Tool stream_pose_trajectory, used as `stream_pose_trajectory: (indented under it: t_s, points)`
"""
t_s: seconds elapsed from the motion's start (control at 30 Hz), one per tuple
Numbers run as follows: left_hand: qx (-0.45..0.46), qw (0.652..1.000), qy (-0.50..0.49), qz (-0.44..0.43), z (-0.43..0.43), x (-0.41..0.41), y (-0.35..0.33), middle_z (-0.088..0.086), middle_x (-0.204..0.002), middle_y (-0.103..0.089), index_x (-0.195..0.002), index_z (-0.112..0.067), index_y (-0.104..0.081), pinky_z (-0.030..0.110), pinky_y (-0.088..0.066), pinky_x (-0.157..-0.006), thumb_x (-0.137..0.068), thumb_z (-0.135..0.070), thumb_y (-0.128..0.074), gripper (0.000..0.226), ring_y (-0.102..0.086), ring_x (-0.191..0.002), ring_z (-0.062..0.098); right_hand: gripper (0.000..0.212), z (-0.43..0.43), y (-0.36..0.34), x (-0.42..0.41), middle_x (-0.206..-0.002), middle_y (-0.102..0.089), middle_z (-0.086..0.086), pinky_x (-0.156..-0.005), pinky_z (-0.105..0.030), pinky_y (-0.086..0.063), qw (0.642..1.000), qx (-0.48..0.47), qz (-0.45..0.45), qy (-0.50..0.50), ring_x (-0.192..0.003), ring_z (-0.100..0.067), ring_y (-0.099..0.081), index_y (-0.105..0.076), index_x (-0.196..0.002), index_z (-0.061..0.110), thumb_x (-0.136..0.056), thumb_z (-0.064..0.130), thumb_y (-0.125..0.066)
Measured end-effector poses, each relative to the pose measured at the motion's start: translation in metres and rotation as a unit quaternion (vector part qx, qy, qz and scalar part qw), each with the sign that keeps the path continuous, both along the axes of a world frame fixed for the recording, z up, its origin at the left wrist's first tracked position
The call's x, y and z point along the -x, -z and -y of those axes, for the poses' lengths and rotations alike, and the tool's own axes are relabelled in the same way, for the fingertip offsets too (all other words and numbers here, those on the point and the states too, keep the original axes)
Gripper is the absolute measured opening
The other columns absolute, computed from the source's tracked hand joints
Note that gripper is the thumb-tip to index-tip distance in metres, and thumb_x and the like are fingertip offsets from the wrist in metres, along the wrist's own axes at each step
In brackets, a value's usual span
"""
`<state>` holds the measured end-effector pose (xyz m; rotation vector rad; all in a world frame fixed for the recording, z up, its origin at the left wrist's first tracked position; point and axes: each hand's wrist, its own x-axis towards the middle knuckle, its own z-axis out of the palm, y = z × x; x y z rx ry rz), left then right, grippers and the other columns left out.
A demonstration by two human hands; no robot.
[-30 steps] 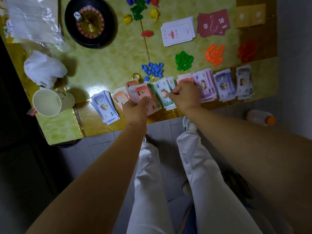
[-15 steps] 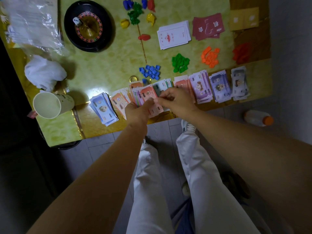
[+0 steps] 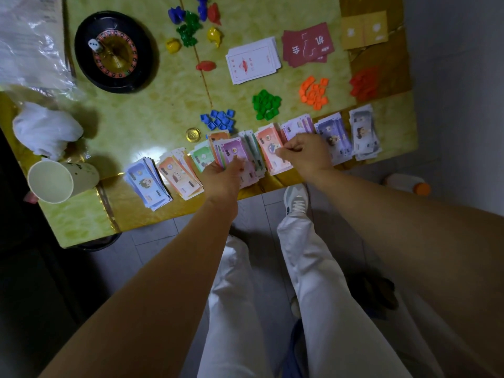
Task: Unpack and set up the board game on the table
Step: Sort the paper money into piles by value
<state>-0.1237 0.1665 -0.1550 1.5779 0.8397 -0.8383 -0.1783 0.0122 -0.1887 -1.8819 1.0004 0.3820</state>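
Banknotes [image 3: 180,177] lie sorted by colour in a row of piles along the near edge of the table [image 3: 141,105]. The unsorted wad [image 3: 234,154] sits fanned in our left hand [image 3: 222,180], over that edge at the middle of the row. Our left hand grips the wad at its near end. Our right hand [image 3: 306,155] pinches a salmon note [image 3: 271,148] between thumb and fingertips, over the salmon pile [image 3: 279,167] just right of the wad.

We judge these notes to be thin paper: next to weightless, limp, and slick against one another (a careless tug will likely drag two or three along). The best hold looks to be a near corner or short edge, thumb on top and forefinger beneath. We would slide the top sheet off sideways rather than lift it. The piles are loose and splayed, so a note should be laid down flat, not dropped.

Half a second ago our right hand was at the wad, meeting the left; now it is off to the right with the note. The wad's top sheet showed orange-red then, and purple shows now.
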Motion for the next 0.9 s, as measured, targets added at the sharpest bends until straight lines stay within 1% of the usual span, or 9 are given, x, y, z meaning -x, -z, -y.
stream_pose_trajectory:
  t_s: [0.13,0.23,0.33,0.43,0.5,0.6,0.67,0.77,0.9]
  points:
    - [-0.009,1.0,0.007,0.004,0.005,0.003,0.006,0.004,-0.081,-0.067,-0.081,-0.015,-0.06,0.034,-0.058,-0.073,-0.087,-0.006,-0.067,0.013,-0.067,-0.077,0.02,0.027,0.0,0.009,-0.002,-0.08,-0.067,-0.007,-0.067,-0.028,-0.043,0.997,0.064,-0.027,-0.027,-0.073,-0.015,-0.056,-0.067,-0.08,0.0,-0.084,0.027,-0.073]
    - [-0.014,1.0,0.003,0.007,0.008,0.006,0.011,0.006,-0.087,-0.067,-0.092,-0.012,-0.061,0.035,-0.058,-0.075,-0.087,-0.007,-0.067,0.01,-0.068,-0.081,0.021,0.029,-0.002,0.011,-0.002,-0.072,-0.059,0.0,-0.062,-0.028,-0.039,0.992,0.106,-0.054,-0.049,-0.07,-0.014,-0.053,-0.057,-0.07,0.013,-0.083,0.034,-0.073]
    - [-0.012,1.0,0.008,0.011,0.01,0.008,0.009,0.004,-0.085,-0.068,-0.087,-0.015,-0.061,0.034,-0.058,-0.074,-0.087,-0.007,-0.067,0.01,-0.068,-0.078,0.018,0.029,-0.006,0.007,-0.002,-0.077,-0.062,0.003,-0.066,-0.032,-0.047,0.994,0.107,-0.024,-0.02,-0.077,-0.017,-0.058,-0.051,-0.07,0.021,-0.08,0.033,-0.075]
    - [-0.015,1.0,0.014,0.013,0.015,0.009,0.005,0.001,-0.081,-0.067,-0.085,-0.018,-0.061,0.029,-0.058,-0.07,-0.086,-0.006,-0.068,0.013,-0.066,-0.072,0.015,0.022,-0.009,-0.001,0.0,-0.07,-0.057,0.006,-0.067,-0.03,-0.047,0.999,0.004,0.05,0.005,-0.073,-0.015,-0.057,-0.059,-0.076,0.015,-0.08,0.028,-0.076]
    - [-0.013,1.0,0.023,0.011,0.021,0.01,0.002,0.0,-0.079,-0.067,-0.082,-0.018,-0.062,0.028,-0.058,-0.069,-0.086,-0.008,-0.07,0.013,-0.066,-0.071,0.015,0.024,-0.008,-0.007,0.003,-0.08,-0.065,-0.003,-0.071,-0.029,-0.049,0.994,-0.095,0.046,-0.015,-0.076,-0.015,-0.06,-0.066,-0.087,0.009,-0.079,0.029,-0.077]
    - [0.009,0.999,0.038,-0.007,0.031,0.011,-0.002,0.007,-0.083,-0.07,-0.085,-0.011,-0.066,0.039,-0.058,-0.08,-0.084,-0.013,-0.073,0.007,-0.069,-0.079,0.024,0.021,-0.003,-0.011,0.011,-0.088,-0.068,-0.011,-0.077,-0.031,-0.052,0.988,-0.146,0.029,-0.051,-0.082,-0.018,-0.063,-0.067,-0.094,0.002,-0.082,0.018,-0.074]
    - [0.013,0.999,0.04,-0.025,0.036,0.012,-0.004,0.011,-0.085,-0.07,-0.087,-0.008,-0.066,0.043,-0.057,-0.082,-0.085,-0.016,-0.072,0.01,-0.068,-0.08,0.027,0.018,0.003,-0.01,0.015,-0.086,-0.067,-0.012,-0.079,-0.033,-0.052,0.99,-0.132,0.038,-0.033,-0.082,-0.018,-0.063,-0.067,-0.091,-0.003,-0.083,0.011,-0.073]
    - [0.016,0.999,0.026,-0.025,0.042,0.015,-0.001,0.009,-0.082,-0.068,-0.082,-0.013,-0.063,0.044,-0.056,-0.081,-0.089,-0.005,-0.064,0.01,-0.066,-0.075,0.026,0.015,0.018,-0.008,0.018,-0.084,-0.068,-0.013,-0.072,-0.028,-0.05,0.993,-0.108,0.042,0.015,-0.08,-0.018,-0.062,-0.068,-0.086,-0.002,-0.081,0.011,-0.075]
    - [0.006,1.0,0.025,0.0,0.044,0.017,0.002,0.003,-0.08,-0.067,-0.082,-0.016,-0.061,0.035,-0.058,-0.07,-0.088,-0.002,-0.063,0.015,-0.066,-0.068,0.018,0.023,0.038,-0.002,0.023,-0.087,-0.069,-0.017,-0.074,-0.035,-0.051,0.999,-0.009,0.021,0.046,-0.079,-0.023,-0.061,-0.069,-0.085,-0.003,-0.08,0.017,-0.077]
